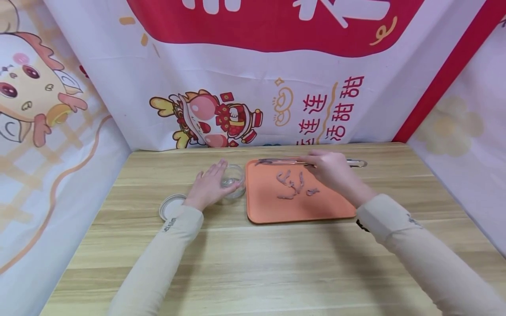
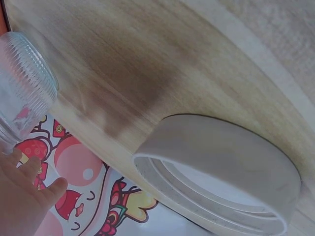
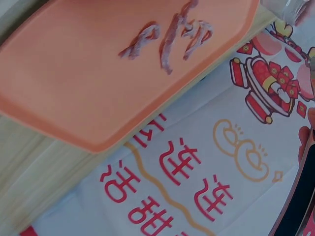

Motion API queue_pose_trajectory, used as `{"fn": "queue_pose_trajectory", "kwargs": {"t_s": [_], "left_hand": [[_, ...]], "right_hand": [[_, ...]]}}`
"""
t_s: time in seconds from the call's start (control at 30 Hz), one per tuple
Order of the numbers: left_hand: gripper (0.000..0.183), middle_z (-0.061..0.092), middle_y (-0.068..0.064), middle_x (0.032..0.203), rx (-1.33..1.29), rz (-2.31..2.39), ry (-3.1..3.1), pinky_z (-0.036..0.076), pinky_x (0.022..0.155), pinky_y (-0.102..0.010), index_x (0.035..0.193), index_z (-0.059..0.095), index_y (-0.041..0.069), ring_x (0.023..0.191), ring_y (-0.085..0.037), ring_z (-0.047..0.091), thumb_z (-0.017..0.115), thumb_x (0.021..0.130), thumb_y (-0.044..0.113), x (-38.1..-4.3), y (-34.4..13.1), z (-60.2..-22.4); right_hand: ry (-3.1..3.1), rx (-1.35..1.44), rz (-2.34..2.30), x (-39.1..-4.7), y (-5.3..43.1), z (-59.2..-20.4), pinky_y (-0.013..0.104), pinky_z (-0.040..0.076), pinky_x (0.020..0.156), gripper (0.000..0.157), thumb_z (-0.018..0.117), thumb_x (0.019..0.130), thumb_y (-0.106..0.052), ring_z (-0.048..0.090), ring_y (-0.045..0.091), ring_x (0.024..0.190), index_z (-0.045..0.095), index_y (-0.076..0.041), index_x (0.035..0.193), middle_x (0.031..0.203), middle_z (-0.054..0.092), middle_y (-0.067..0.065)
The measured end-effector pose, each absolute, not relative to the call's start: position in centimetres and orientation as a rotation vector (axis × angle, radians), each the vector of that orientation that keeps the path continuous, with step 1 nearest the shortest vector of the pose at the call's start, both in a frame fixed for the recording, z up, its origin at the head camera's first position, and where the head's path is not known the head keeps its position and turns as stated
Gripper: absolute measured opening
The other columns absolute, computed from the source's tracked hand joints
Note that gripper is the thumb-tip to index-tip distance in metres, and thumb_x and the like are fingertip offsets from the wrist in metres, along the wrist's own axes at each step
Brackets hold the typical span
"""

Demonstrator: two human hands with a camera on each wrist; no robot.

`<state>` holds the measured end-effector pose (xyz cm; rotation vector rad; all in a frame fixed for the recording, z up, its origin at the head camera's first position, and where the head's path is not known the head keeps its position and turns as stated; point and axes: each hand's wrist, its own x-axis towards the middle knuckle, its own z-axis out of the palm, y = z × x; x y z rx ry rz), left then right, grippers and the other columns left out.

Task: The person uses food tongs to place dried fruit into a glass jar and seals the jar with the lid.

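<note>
My right hand grips metal tongs over the far edge of an orange tray, their tips toward the left. In the right wrist view, fingertips show at the right edge. Several thin pinkish strips, like shreds of meat, lie on the tray. Just left of it stands a clear glass jar with ribbed sides. My left hand is at the jar, thumb across its near side and fingers spread at its far left. In the left wrist view, these fingers look extended beside the jar's rim.
A white ring-shaped lid lies on the wooden table beside my left wrist; the left wrist view shows the lid large. Printed cloth hangs behind the table and at both sides.
</note>
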<state>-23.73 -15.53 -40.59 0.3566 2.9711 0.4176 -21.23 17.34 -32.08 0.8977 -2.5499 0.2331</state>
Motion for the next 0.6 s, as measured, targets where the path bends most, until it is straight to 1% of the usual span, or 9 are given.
{"fn": "queue_pose_trajectory", "kwargs": {"t_s": [0.13, 0.27, 0.33, 0.47, 0.6], "left_hand": [[0.095, 0.008, -0.004, 0.163, 0.349, 0.42, 2.969, 0.01, 0.119, -0.061, 0.155, 0.011, 0.013, 0.15, -0.03, 0.014, 0.04, 0.087, 0.072, -23.7, -15.5, -40.5], [0.095, 0.006, -0.004, 0.163, 0.358, 0.408, 2.975, 0.011, 0.119, -0.061, 0.155, 0.011, 0.012, 0.15, -0.03, 0.013, 0.039, 0.087, 0.073, -23.7, -15.5, -40.5], [0.096, 0.006, -0.004, 0.163, 0.363, 0.404, 2.979, 0.012, 0.119, -0.061, 0.155, 0.012, 0.012, 0.15, -0.029, 0.014, 0.039, 0.087, 0.074, -23.7, -15.5, -40.5], [0.096, 0.007, -0.004, 0.163, 0.364, 0.4, 2.987, 0.013, 0.118, -0.061, 0.155, 0.013, 0.011, 0.15, -0.03, 0.015, 0.039, 0.087, 0.074, -23.8, -15.4, -40.6], [0.096, 0.007, -0.004, 0.163, 0.364, 0.4, 2.988, 0.013, 0.119, -0.061, 0.155, 0.013, 0.012, 0.15, -0.029, 0.016, 0.038, 0.086, 0.075, -23.8, -15.4, -40.7]], "right_hand": [[-2.522, 0.921, 0.234, -21.5, 16.1, -32.3, 0.029, 0.05, 0.05, 0.027, 0.072, 0.082, -0.005, 0.067, 0.016, 0.065, 0.074, -0.014, 0.108, 0.087, 0.071, 0.004], [-2.489, 0.954, 0.261, -21.6, 15.1, -32.7, 0.026, 0.043, 0.044, 0.025, 0.07, 0.083, -0.004, 0.064, 0.015, 0.059, 0.075, -0.013, 0.105, 0.084, 0.071, 0.004], [-2.486, 0.964, 0.271, -21.7, 14.7, -32.9, 0.026, 0.042, 0.044, 0.024, 0.07, 0.083, -0.004, 0.064, 0.015, 0.059, 0.075, -0.013, 0.105, 0.085, 0.072, 0.004], [-2.494, 0.973, 0.26, -21.7, 13.8, -33.2, 0.026, 0.046, 0.046, 0.025, 0.07, 0.083, -0.004, 0.067, 0.015, 0.063, 0.074, -0.014, 0.106, 0.09, 0.073, 0.004], [-2.519, 0.98, 0.239, -21.9, 13.0, -33.5, 0.023, 0.042, 0.043, 0.026, 0.069, 0.084, -0.003, 0.065, 0.013, 0.06, 0.074, -0.016, 0.106, 0.091, 0.074, 0.002]]}}
